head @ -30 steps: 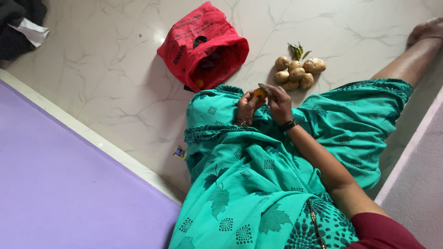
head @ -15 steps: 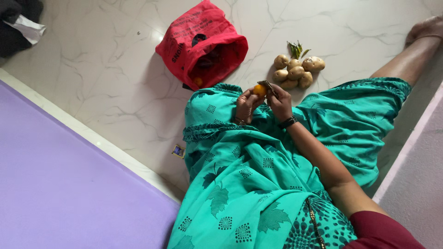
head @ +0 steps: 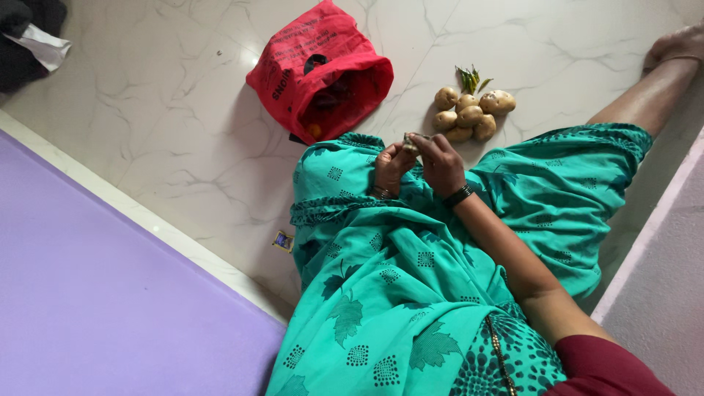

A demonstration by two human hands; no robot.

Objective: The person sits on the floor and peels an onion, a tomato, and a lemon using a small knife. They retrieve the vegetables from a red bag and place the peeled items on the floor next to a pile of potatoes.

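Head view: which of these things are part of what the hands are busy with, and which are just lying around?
In hand:
- left hand and right hand, together gripping a small greenish-brown item; what it is cannot be told
- potatoes, heaped nearby
- green chillies behind them
- red bag, open

Lying about:
- dark cloth, far corner
- small packet on the marble floor

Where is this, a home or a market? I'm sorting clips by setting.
Probably a home: the person sits on a marble floor, with a small heap of potatoes and a red shopping bag beside them.
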